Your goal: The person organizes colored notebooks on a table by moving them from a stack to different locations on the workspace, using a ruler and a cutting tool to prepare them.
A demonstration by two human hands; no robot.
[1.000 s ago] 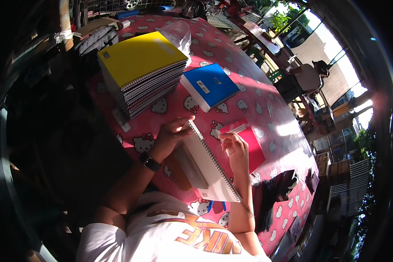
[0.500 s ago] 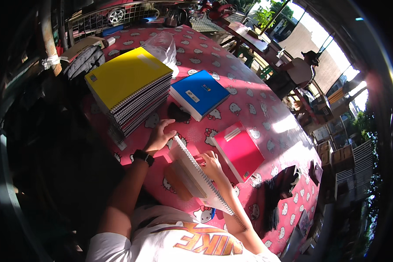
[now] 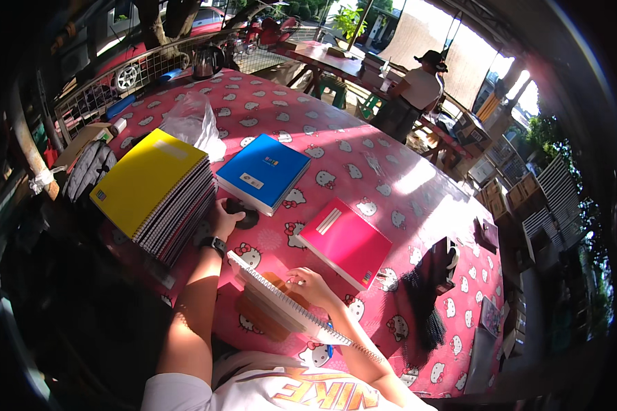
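Observation:
My left hand [image 3: 225,219], with a dark watch on its wrist, is beside a rounded black object [image 3: 247,214]. Its thumb and forefinger are apart at that object, and the other fingers are mostly hidden. A spiral notebook [image 3: 275,296] is tilted up on its edge in front of me, wire binding uppermost. Curled fingers of my right hand [image 3: 310,286] hold it from the right side, and its near end lies against my right forearm. Left of my left hand rises a stack of yellow spiral notebooks [image 3: 151,185].
Blue notebooks [image 3: 264,171] and a pink notebook [image 3: 346,241] lie on the pink patterned tablecloth [image 3: 336,161]. A clear plastic bag [image 3: 193,123] sits behind the yellow stack. Dark items [image 3: 442,267] rest at right. A person [image 3: 418,92] is at a farther table.
My left hand has moved away from the spiral notebook, forward to the black object. My right hand stays at the notebook. The whole view has shifted, with more of the background showing.

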